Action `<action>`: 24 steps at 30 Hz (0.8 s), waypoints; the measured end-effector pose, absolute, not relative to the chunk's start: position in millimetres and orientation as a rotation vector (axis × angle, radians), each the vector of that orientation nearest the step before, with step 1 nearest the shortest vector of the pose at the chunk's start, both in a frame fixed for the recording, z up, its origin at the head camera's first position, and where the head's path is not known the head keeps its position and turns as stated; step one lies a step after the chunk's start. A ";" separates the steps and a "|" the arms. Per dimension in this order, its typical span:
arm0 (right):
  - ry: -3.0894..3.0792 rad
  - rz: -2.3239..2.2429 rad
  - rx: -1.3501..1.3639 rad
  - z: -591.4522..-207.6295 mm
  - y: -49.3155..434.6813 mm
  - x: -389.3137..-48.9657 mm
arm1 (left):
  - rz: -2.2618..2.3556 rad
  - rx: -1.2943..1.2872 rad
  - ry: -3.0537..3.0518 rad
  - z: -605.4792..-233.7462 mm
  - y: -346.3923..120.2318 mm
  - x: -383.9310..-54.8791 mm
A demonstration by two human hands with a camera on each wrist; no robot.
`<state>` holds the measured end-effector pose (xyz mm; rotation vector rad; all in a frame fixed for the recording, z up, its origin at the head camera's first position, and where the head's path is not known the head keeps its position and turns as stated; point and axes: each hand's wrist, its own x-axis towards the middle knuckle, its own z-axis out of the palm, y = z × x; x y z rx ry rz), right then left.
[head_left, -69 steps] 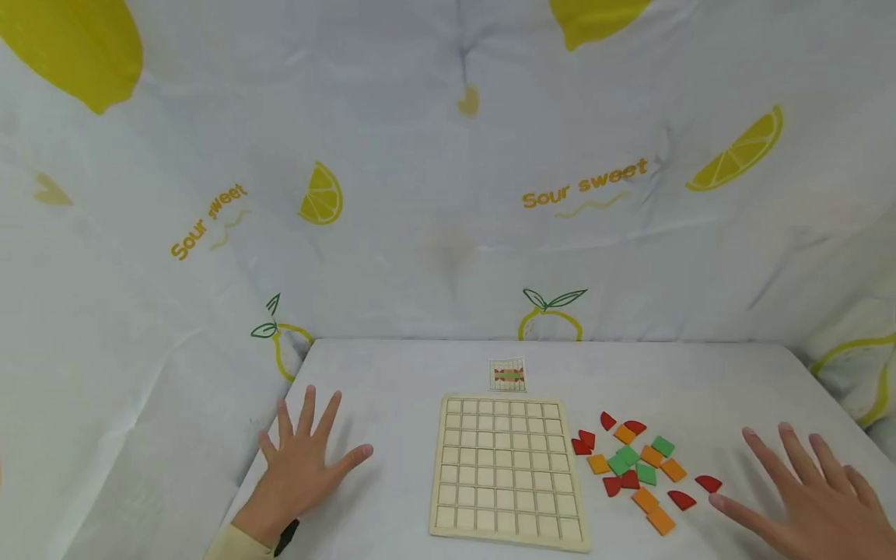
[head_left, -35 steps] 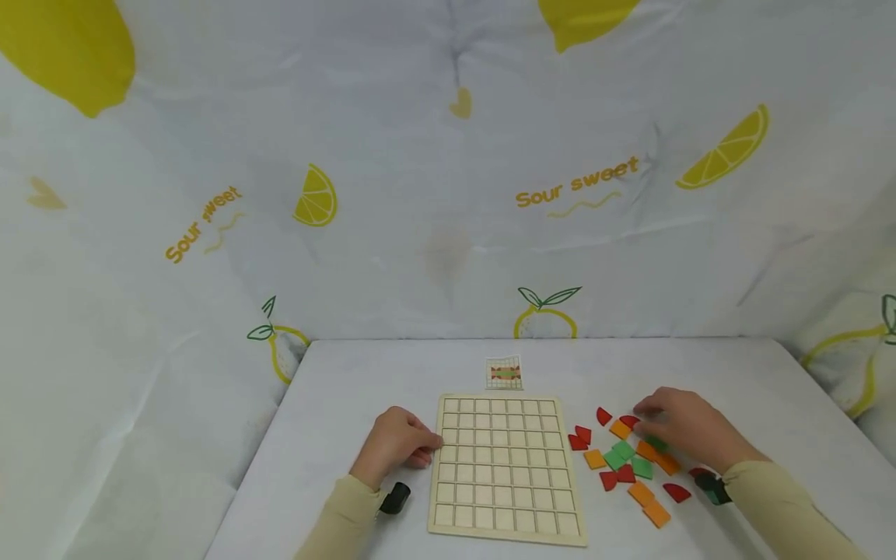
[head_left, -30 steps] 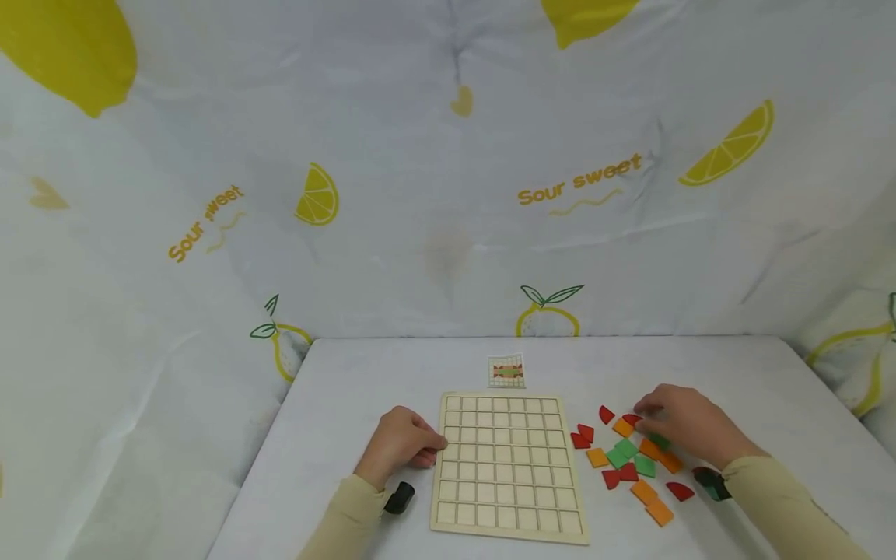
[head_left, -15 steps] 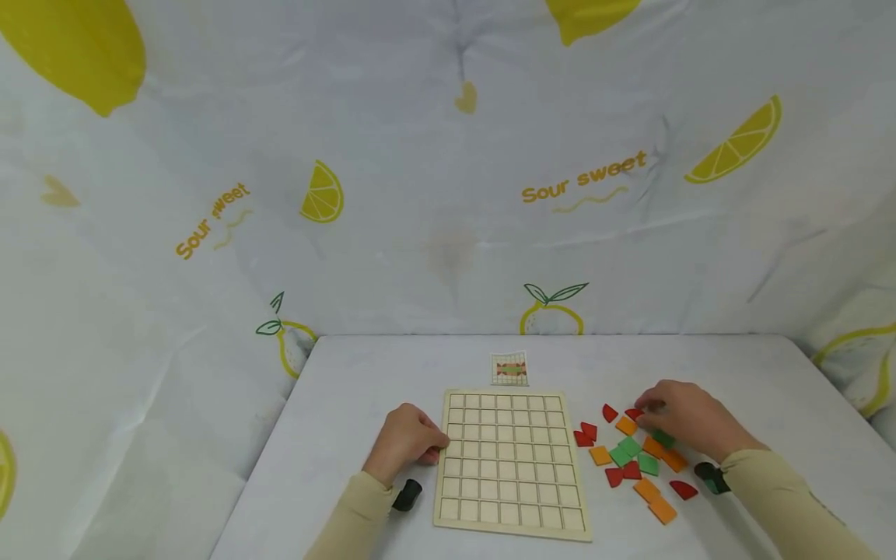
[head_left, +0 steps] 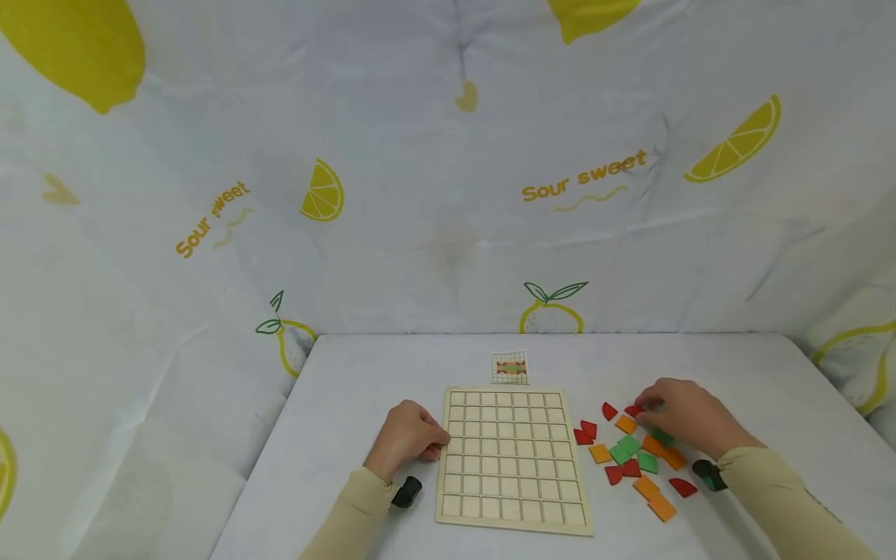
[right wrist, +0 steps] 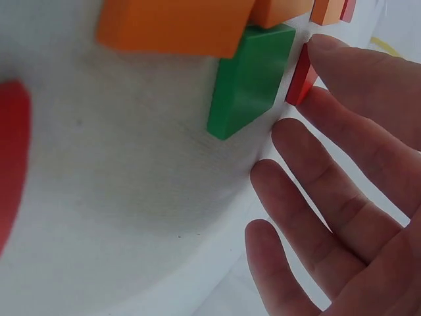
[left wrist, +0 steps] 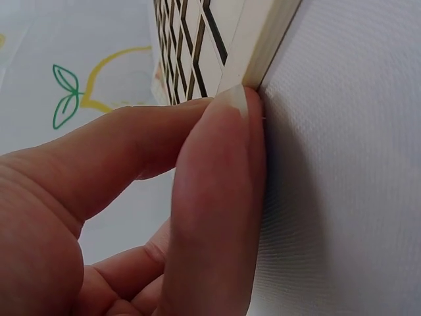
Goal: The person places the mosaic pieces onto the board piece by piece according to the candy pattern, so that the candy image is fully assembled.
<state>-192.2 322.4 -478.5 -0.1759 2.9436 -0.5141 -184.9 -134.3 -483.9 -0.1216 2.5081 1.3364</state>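
A pale wooden board (head_left: pixel 514 459) with a grid of square recesses lies on the white table. My left hand (head_left: pixel 406 432) pinches its left edge between thumb and index finger; the left wrist view shows the thumb (left wrist: pixel 214 178) right against the rim. To the right of the board, my right hand (head_left: pixel 689 412) reaches over scattered flat tiles. Its thumb and index finger pinch a red quarter-round tile (right wrist: pixel 301 76), while the other fingers extend loosely. Close by that hand lies a green square tile (right wrist: pixel 253 79), partly under an orange tile (right wrist: pixel 174 23) in this view.
Several red, orange and green tiles (head_left: pixel 647 463) lie loose right of the board, some overlapping. Behind the board lies a small pattern card (head_left: pixel 509 367) with a coloured grid design. A white lemon-print cloth (head_left: pixel 420 194) hangs behind and beside the table.
Both hands were spread open at the table's sides; they came inward, left to the board's edge, right to the red tile. Over the last second both have stayed nearly still.
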 end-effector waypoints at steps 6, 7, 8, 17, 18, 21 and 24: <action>2.929 -0.520 -0.156 -477.0 320.9 -195.4 | 1.348 -0.127 2.488 -485.3 -136.2 -187.0; 2.923 -0.526 -0.146 -476.5 320.2 -195.8 | 1.352 -0.126 2.484 -485.4 -136.7 -187.4; 2.919 -0.536 -0.137 -476.1 319.4 -196.0 | 1.355 -0.124 2.479 -485.6 -137.2 -187.4; 2.916 -0.649 -0.151 -472.5 300.3 -192.7 | 1.334 -0.086 2.467 -484.0 -139.1 -190.4; 2.917 -0.666 -0.160 -472.0 296.1 -191.2 | 1.327 -0.085 2.471 -483.6 -139.2 -190.5; 2.922 -0.699 -0.193 -470.9 281.0 -185.6 | 1.296 -0.086 2.486 -483.3 -139.4 -190.4; 2.924 -0.719 -0.227 -469.3 263.6 -180.2 | 1.273 -0.076 2.494 -484.2 -138.8 -190.3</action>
